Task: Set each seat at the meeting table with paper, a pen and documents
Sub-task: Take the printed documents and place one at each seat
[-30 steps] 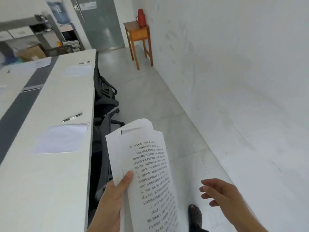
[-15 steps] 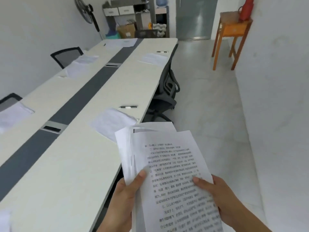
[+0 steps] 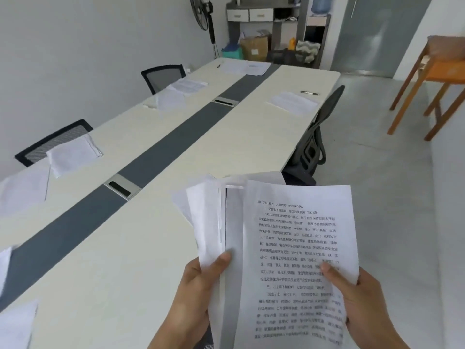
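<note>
Documents [image 3: 297, 248] fan out above the meeting table's [image 3: 176, 159] near edge, left hand [image 3: 198, 293] pinching the lower stack, right hand [image 3: 362, 303] thumbing the printed top sheet; light, floppy pages, seemingly unstapled, best gripped near an edge

The meeting table [image 3: 83, 248] is cream with a slate-grey centre strip [image 3: 161, 157]. White documents [image 3: 297, 260] carry black print. The side table [image 3: 437, 79] is orange-brown.
</note>
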### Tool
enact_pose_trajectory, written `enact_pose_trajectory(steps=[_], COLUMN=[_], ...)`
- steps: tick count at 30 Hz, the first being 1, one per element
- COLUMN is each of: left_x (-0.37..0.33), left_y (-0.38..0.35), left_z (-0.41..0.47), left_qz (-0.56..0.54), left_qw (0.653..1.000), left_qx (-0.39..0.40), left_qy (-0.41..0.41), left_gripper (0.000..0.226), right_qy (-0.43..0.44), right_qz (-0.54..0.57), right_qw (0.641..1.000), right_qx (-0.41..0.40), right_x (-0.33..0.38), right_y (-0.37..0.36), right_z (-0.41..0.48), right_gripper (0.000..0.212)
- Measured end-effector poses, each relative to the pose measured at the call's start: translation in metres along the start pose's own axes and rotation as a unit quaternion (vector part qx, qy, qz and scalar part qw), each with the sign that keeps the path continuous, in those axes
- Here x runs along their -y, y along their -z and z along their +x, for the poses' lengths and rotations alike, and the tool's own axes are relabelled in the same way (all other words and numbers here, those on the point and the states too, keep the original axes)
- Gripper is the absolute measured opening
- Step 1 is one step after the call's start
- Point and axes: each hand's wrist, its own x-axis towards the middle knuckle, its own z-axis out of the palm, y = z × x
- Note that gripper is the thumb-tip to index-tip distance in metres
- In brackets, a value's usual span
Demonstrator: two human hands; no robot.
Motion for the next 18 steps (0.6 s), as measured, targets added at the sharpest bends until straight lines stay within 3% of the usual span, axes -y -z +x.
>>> enact_pose_trajectory(steps=[8,18], left_x=[-0.021,-0.033], left_y=[-0.004,-0.012], left_z=[0.044,0.075], left_qz=[-0.089,-0.170], left_qw=[0.990,0.955], left_qx=[-0.112,-0.235], left_qy=[0.000,-0.055], left_gripper=[0.041,0.043], right_qy=[-0.032,-0.171], right_qz=[-0.026,-0.051], right_qw=[0.994,0.955], right_qx=[0.100,0.236], right_x=[0.036,0.065], right_y=[-0.040,-0.093], right_z=[0.095,0.211], right_gripper=[0.026,0.028])
